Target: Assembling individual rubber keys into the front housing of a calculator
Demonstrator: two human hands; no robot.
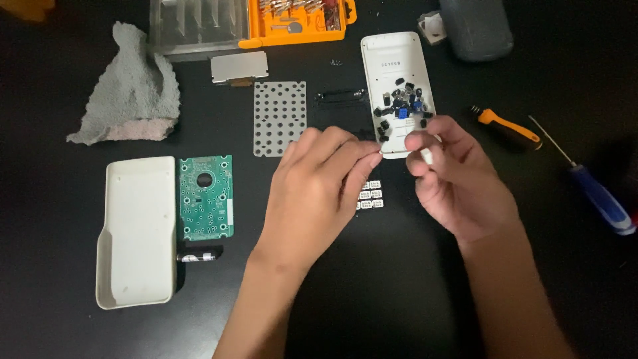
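Cloth (129, 90) is lying at ten o'clock, with a white shell (136, 233) and green circuit board (207, 197) below it. I'm pinching my left hand (318, 189) narrow; whether it grips anything, I cannot tell. White keys (371, 195) are sitting between my hands. My right hand (452, 176) is holding a small white key (426, 156) beneath the upper case (392, 53). Screwdrivers (508, 127) are resting at three o'clock.

A small electronics repair spot: a black table (399, 292) with an orange bit case (299, 23) at upper centre, screwdrivers (598, 193) at right, and a green circuit board (207, 197) at left.
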